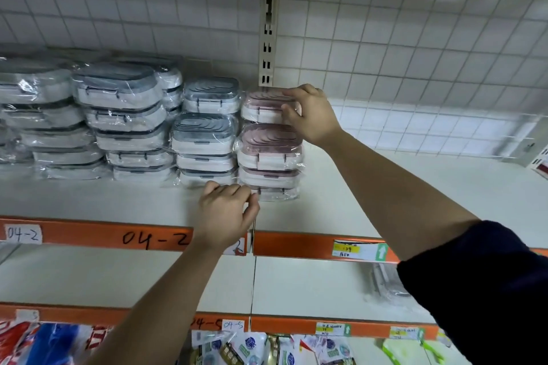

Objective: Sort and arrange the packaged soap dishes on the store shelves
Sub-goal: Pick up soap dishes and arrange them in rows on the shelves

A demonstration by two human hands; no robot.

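currently right hand (pixel 311 117) pinches top pink soap dish (pixel 260 105) atop pink stack (pixel 267 154), upper shelf (pixel 400 187). left hand (pixel 226 210) curled at stack base, grip unclear. best: square dish slowly, base braced.

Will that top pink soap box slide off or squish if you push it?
Probably slides easily: the top pink soap dish wears shiny clear film. It looks like hard plastic, so likely stiff, not squishy. It's the highest of the stacked pink dishes, so a shove might topple it.
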